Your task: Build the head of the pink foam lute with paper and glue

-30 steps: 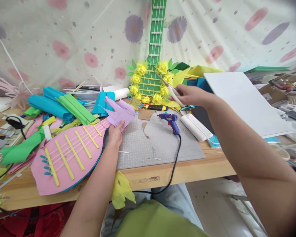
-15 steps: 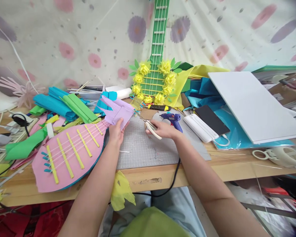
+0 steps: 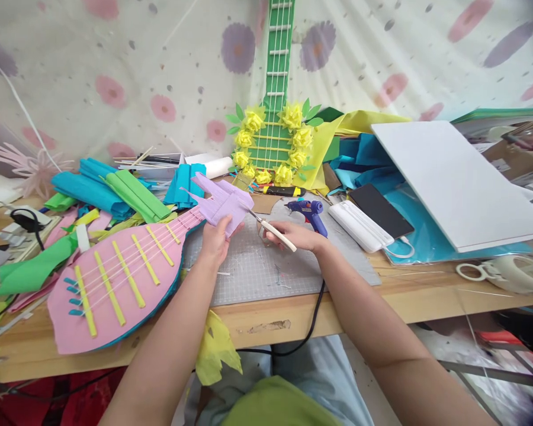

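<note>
My left hand [image 3: 216, 241] pinches a folded piece of purple crepe paper [image 3: 224, 204] with jagged strips at its far left end. In my right hand [image 3: 289, 235] are white-handled scissors [image 3: 277, 234], their blades meeting the right edge of the purple paper. How far the blades are apart is too small to tell. Both hands are over a grey cutting mat [image 3: 249, 284]. Left of my left hand lies a pink paper lute-shaped instrument [image 3: 115, 278] with yellow bars and white strings; its narrow end runs behind the purple paper.
A blue glue gun [image 3: 308, 214] rests beyond my right hand. A green paper guitar with yellow flowers [image 3: 273, 142] leans at the back. Crepe paper rolls [image 3: 137, 192] pile up at left. A white power bank [image 3: 359, 226], a phone [image 3: 381, 211] and a white board [image 3: 457, 183] lie at right.
The purple paper has turned and moved slightly right. The scissors have rotated, and their blades now reach the paper's edge. The view has shifted a little.
</note>
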Demonstrator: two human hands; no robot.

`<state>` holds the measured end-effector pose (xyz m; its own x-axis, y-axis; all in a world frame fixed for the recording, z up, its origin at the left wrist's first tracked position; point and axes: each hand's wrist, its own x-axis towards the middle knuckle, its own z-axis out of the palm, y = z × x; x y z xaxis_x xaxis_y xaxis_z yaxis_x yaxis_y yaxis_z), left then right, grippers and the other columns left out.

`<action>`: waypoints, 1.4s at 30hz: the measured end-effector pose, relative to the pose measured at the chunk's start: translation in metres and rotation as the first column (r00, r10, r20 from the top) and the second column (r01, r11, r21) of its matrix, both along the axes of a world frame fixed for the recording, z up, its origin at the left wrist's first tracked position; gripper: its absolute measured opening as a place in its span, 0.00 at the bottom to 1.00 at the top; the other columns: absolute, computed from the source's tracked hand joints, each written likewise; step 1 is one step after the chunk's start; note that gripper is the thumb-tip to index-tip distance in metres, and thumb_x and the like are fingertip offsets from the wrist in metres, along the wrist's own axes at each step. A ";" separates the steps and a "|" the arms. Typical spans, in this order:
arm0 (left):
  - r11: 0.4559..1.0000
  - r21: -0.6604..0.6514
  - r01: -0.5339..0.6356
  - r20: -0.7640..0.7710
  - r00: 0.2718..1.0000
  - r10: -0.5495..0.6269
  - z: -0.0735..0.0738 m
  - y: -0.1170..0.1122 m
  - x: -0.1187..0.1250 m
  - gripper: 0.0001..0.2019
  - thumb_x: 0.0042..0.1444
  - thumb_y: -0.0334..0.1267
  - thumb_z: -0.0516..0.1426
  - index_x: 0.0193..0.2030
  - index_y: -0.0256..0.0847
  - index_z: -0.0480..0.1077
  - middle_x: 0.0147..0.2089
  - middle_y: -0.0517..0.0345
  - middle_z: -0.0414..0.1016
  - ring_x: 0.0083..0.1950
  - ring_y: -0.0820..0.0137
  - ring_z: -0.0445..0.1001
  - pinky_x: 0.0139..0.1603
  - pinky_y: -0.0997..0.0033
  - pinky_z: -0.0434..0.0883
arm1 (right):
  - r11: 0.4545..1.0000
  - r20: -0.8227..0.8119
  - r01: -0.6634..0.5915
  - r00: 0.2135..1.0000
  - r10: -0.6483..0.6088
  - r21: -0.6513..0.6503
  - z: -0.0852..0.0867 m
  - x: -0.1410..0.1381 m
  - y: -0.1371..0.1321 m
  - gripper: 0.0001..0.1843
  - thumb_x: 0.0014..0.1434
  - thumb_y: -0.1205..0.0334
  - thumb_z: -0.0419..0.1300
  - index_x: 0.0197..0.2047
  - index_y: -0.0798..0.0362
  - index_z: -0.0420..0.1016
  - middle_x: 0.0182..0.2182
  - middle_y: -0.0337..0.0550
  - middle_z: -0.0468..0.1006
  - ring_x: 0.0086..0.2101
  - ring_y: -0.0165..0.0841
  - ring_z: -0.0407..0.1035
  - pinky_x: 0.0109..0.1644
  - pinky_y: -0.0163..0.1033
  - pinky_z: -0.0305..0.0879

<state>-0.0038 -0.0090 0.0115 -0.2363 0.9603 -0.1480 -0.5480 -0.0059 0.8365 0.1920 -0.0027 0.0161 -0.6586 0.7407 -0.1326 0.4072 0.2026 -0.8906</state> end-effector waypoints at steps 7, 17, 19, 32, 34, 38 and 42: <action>0.999 -0.011 0.033 0.014 0.999 -0.032 -0.003 0.003 -0.002 0.16 0.45 0.24 0.56 0.42 0.39 0.71 0.36 0.60 0.77 0.35 0.74 0.75 0.45 0.66 0.75 | 0.993 -0.083 -0.027 0.996 0.018 -0.114 -0.001 0.002 0.002 0.28 0.52 0.35 0.53 0.38 0.55 0.65 0.23 0.34 0.63 0.22 0.24 0.58 0.26 0.32 0.56; 0.999 -0.043 0.013 0.009 1.000 -0.013 -0.002 0.002 -0.002 0.14 0.44 0.23 0.55 0.38 0.40 0.70 0.32 0.62 0.76 0.35 0.72 0.75 0.46 0.62 0.75 | 0.984 -0.126 0.002 0.992 -0.025 -0.179 0.002 -0.001 -0.001 0.26 0.49 0.36 0.56 0.32 0.54 0.64 0.19 0.32 0.61 0.19 0.23 0.55 0.22 0.32 0.51; 0.999 -0.041 0.022 0.011 1.000 -0.022 -0.003 0.002 -0.002 0.14 0.45 0.23 0.55 0.39 0.40 0.70 0.32 0.62 0.76 0.35 0.72 0.75 0.46 0.61 0.74 | 0.982 -0.128 0.007 0.991 -0.032 -0.191 0.001 0.000 0.000 0.26 0.48 0.37 0.57 0.31 0.54 0.64 0.18 0.31 0.61 0.18 0.22 0.55 0.21 0.31 0.51; 0.997 -0.049 0.067 0.028 0.997 -0.066 -0.006 0.003 -0.003 0.12 0.44 0.24 0.56 0.37 0.39 0.70 0.33 0.61 0.75 0.34 0.74 0.74 0.45 0.63 0.75 | 0.981 -0.122 0.027 0.991 -0.052 -0.194 0.002 0.000 -0.001 0.24 0.49 0.39 0.58 0.31 0.55 0.64 0.20 0.33 0.64 0.17 0.21 0.54 0.19 0.30 0.50; 0.996 -0.053 0.072 0.028 0.997 -0.071 -0.006 0.003 -0.003 0.11 0.45 0.24 0.56 0.37 0.39 0.69 0.33 0.61 0.75 0.34 0.74 0.74 0.45 0.64 0.75 | 0.980 -0.108 0.048 0.992 -0.070 -0.195 0.002 0.000 -0.002 0.24 0.49 0.40 0.58 0.31 0.55 0.65 0.20 0.33 0.64 0.17 0.21 0.55 0.19 0.30 0.50; 0.995 -0.067 0.068 0.026 0.997 -0.066 -0.005 0.001 -0.002 0.11 0.46 0.25 0.56 0.37 0.38 0.69 0.35 0.60 0.75 0.37 0.73 0.75 0.47 0.61 0.74 | 0.975 -0.089 0.075 0.992 -0.095 -0.207 0.002 0.000 -0.002 0.23 0.49 0.40 0.59 0.32 0.54 0.65 0.19 0.32 0.64 0.17 0.21 0.55 0.19 0.31 0.50; 0.994 -0.084 0.064 0.027 0.998 -0.062 -0.001 0.000 -0.001 0.14 0.47 0.24 0.56 0.41 0.38 0.69 0.37 0.59 0.75 0.38 0.73 0.75 0.50 0.59 0.74 | 0.980 -0.087 0.055 0.994 -0.073 -0.192 0.002 0.001 -0.001 0.23 0.49 0.41 0.58 0.30 0.55 0.65 0.17 0.31 0.62 0.15 0.21 0.54 0.18 0.31 0.48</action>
<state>-0.0043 -0.0089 0.0103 -0.1708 0.9570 -0.2346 -0.5649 0.1000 0.8191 0.1928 -0.0035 0.0182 -0.6268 0.7491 -0.2144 0.3276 0.0037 -0.9448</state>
